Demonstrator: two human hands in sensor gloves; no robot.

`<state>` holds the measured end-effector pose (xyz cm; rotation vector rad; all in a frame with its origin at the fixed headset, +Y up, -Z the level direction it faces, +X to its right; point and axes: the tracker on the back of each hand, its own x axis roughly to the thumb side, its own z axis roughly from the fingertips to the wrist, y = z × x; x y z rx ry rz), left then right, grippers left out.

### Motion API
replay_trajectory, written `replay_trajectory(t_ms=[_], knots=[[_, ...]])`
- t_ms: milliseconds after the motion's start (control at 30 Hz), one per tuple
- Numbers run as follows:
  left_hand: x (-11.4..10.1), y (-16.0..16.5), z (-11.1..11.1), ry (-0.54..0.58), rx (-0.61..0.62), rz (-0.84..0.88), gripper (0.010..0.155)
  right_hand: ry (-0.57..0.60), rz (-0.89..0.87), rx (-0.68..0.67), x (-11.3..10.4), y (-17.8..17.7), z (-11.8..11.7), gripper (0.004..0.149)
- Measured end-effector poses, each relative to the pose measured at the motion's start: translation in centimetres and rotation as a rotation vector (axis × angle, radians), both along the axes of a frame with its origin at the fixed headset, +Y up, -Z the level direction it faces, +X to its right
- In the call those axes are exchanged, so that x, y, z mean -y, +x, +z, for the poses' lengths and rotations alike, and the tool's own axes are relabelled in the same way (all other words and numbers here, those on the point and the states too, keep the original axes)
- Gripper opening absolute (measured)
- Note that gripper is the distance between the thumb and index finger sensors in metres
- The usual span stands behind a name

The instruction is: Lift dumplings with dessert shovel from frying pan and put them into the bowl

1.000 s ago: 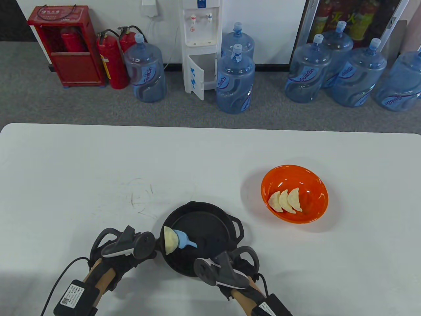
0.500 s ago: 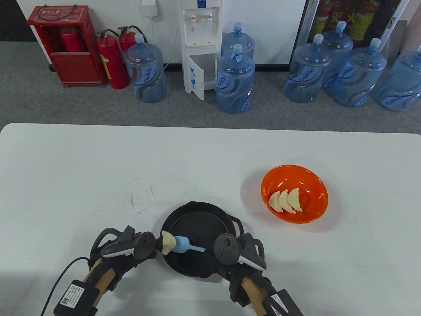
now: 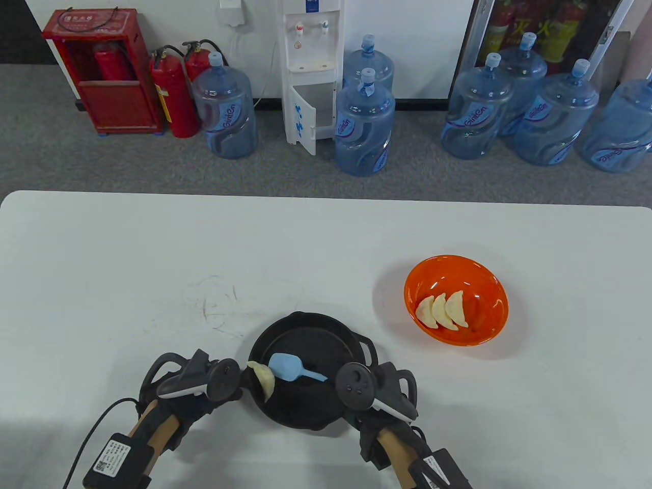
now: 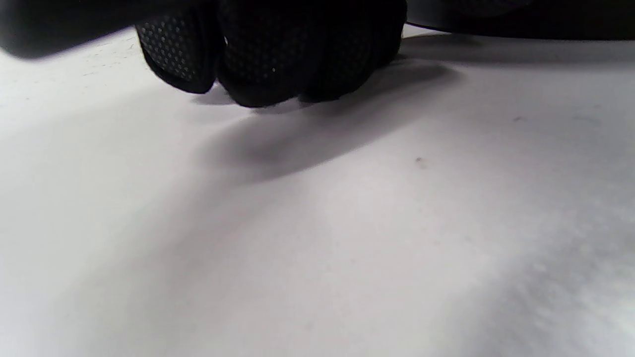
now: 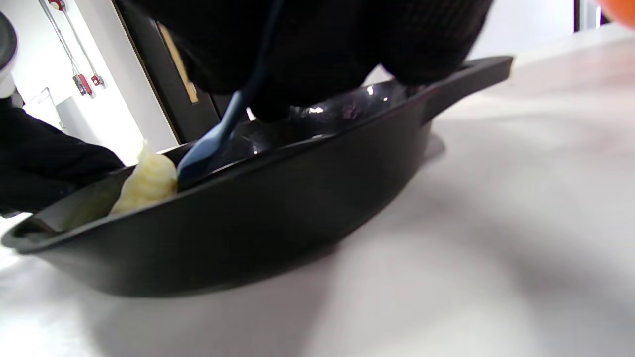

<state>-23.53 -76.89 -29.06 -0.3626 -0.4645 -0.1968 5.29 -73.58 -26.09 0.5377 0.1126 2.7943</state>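
My dessert shovel [image 3: 289, 368] has lifted off the dumpling [image 3: 264, 379], which slid down the frying pan [image 3: 326, 336] wall. My right hand [image 3: 379, 402] pinches its handle; left hand [image 3: 188, 387] grip, I cannot tell.

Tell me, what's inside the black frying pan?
One pale dumpling leans against the black frying pan's left wall, with the light blue dessert shovel beside it. The right hand covers the pan's near-right part.

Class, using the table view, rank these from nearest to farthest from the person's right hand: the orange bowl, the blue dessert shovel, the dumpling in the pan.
1. Dessert shovel, held by the right hand.
2. Dumpling, at the pan's left edge.
3. Orange bowl, far right.
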Motion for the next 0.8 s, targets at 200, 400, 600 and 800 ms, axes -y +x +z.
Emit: replay_trajectory(t_ms=[200, 400, 600, 800], knots=[[0.0, 0.0, 0.0, 0.000, -0.001, 0.000, 0.059, 0.115, 0.109, -0.024, 0.0, -1.4, 1.0, 0.048], [0.0, 0.0, 0.0, -0.002, -0.001, 0.000, 0.059, 0.193, 0.223, -0.084, 0.0, -3.4, 2.3, 0.050], [0.0, 0.0, 0.0, -0.003, -0.001, 0.000, 0.059, 0.147, 0.181, -0.115, -0.2, -3.5, 2.3, 0.049], [0.0, 0.0, 0.0, -0.003, -0.001, 0.000, 0.059, 0.000, 0.042, -0.087, -0.1, -1.9, 1.1, 0.048]])
